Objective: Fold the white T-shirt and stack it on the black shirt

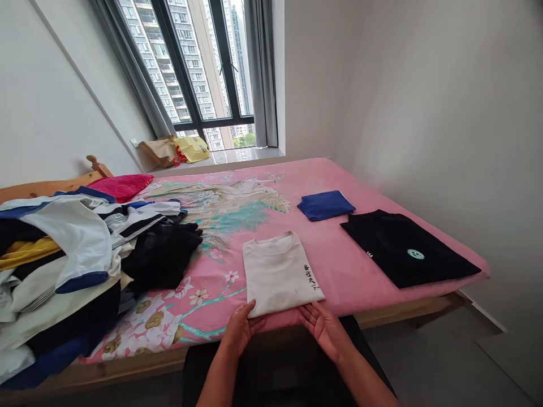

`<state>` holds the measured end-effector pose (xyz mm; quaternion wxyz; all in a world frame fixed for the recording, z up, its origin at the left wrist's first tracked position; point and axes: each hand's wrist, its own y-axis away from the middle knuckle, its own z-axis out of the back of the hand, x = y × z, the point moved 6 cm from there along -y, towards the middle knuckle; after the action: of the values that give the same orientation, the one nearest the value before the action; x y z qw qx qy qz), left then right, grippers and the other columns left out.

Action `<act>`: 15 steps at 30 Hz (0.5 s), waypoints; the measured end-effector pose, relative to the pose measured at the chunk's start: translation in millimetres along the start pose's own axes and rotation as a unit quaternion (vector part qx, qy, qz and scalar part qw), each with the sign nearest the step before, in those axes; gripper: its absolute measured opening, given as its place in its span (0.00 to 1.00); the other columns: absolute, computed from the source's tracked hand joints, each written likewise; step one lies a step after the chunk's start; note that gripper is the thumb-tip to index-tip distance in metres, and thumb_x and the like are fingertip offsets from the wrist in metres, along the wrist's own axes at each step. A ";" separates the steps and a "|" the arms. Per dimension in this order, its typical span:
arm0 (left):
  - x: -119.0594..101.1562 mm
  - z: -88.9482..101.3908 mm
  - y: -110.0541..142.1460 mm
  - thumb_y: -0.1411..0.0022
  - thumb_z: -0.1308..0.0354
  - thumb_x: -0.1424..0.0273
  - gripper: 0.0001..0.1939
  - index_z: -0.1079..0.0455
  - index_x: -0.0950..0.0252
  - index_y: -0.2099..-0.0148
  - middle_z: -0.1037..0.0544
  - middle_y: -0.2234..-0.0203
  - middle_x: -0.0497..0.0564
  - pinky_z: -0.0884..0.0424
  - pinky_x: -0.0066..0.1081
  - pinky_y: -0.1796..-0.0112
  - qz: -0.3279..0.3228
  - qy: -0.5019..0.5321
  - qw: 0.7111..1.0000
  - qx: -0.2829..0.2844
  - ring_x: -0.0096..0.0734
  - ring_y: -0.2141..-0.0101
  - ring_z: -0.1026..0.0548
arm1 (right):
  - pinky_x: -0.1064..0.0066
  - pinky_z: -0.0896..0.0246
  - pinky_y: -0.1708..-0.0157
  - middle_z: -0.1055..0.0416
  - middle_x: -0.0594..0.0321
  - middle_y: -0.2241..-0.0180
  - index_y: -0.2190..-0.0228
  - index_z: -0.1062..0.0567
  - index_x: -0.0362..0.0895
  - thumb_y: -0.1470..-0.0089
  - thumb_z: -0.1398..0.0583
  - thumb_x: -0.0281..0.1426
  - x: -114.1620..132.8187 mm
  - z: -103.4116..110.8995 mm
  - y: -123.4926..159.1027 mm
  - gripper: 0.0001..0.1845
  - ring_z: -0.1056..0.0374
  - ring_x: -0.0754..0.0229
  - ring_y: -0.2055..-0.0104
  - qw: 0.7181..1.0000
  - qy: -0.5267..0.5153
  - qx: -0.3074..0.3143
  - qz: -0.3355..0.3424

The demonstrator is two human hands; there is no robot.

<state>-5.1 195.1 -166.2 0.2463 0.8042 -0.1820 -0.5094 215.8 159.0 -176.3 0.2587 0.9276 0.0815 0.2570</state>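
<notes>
A white T-shirt (280,271), folded into a rough rectangle with its neckline pointing away from me, lies at the near edge of the bed. Dark brush-style characters run down its right side. My left hand (244,328) is at its near left corner, palm turned up, with the thumb touching the cloth and the fingers stretched out below the hem. At the near right part of the hem is my right hand (324,328), its palm also up and its fingers spread, the tips against the edge. Neither hand is closed around the fabric.
A large heap of mixed clothes (85,254) covers the bed's left side. To the right lie a folded blue garment (326,204) and a folded black garment (407,249). A red pillow (121,186) rests behind the heap. Bags (193,148) sit on the windowsill.
</notes>
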 end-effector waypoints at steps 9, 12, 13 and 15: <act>-10.6 -17.3 -31.2 0.46 0.40 0.74 0.13 0.32 0.70 0.57 0.20 0.70 0.56 0.24 0.38 0.62 0.063 0.065 0.996 0.021 0.40 0.67 0.21 | 0.68 0.29 0.60 0.24 0.67 0.61 0.56 0.31 0.48 0.61 0.36 0.26 9.4 -19.2 -41.9 0.26 0.29 0.59 0.56 0.982 -0.079 -0.108 0.132; -15.7 -19.8 -31.7 0.47 0.40 0.74 0.12 0.31 0.71 0.58 0.20 0.70 0.57 0.24 0.36 0.62 0.055 0.072 0.996 0.013 0.40 0.66 0.21 | 0.67 0.28 0.62 0.25 0.65 0.60 0.54 0.32 0.47 0.62 0.36 0.30 12.1 -21.3 -43.3 0.29 0.30 0.56 0.54 0.982 -0.023 -0.122 0.144; -18.0 -21.8 -28.7 0.47 0.40 0.75 0.13 0.31 0.71 0.58 0.20 0.70 0.57 0.24 0.35 0.63 0.050 0.073 0.996 0.015 0.40 0.66 0.21 | 0.66 0.28 0.63 0.25 0.64 0.60 0.53 0.32 0.47 0.61 0.37 0.31 13.9 -21.8 -41.6 0.29 0.30 0.55 0.53 0.982 0.000 -0.124 0.145; -21.0 -29.2 -16.3 0.49 0.40 0.77 0.14 0.31 0.71 0.58 0.20 0.69 0.57 0.24 0.35 0.63 0.046 0.068 0.996 0.032 0.41 0.65 0.21 | 0.66 0.28 0.64 0.24 0.63 0.60 0.53 0.32 0.46 0.60 0.38 0.33 21.6 -21.4 -33.7 0.29 0.31 0.53 0.53 0.979 0.040 -0.128 0.157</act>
<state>13.4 225.9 -149.9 0.2551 0.8355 -0.2177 -0.4353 222.5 203.2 -168.8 0.3283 0.8772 -0.0883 0.3392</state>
